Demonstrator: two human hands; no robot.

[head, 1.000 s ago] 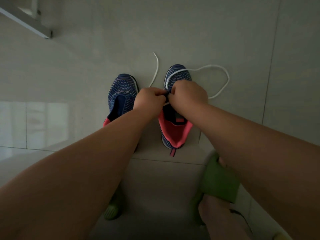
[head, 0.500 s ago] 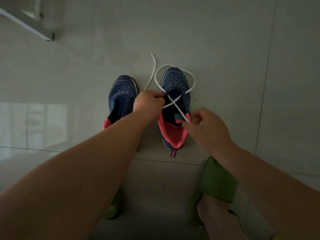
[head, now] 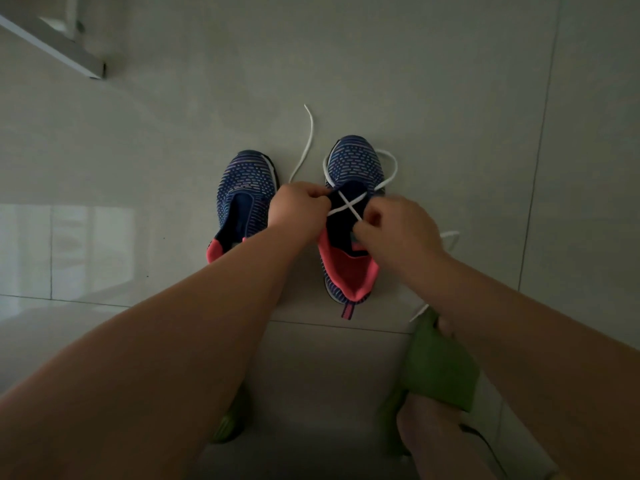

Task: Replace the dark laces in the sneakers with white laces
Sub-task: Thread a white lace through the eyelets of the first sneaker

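Both bare forearms are stretched forward and down, converging; the left hand (head: 300, 207) is curled with knuckles up, fingers (head: 320, 192) pinched together; the right hand (head: 398, 230) is curled likewise, its fingers (head: 372, 216) pinched near the left.

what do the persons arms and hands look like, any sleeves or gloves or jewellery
Both forearms are bare up to the frame edge: no sleeves in view. The left hand and right hand wear no gloves, and no watch, bracelet or ring shows on either. The dim light leaves finer marks on the fingers unclear.
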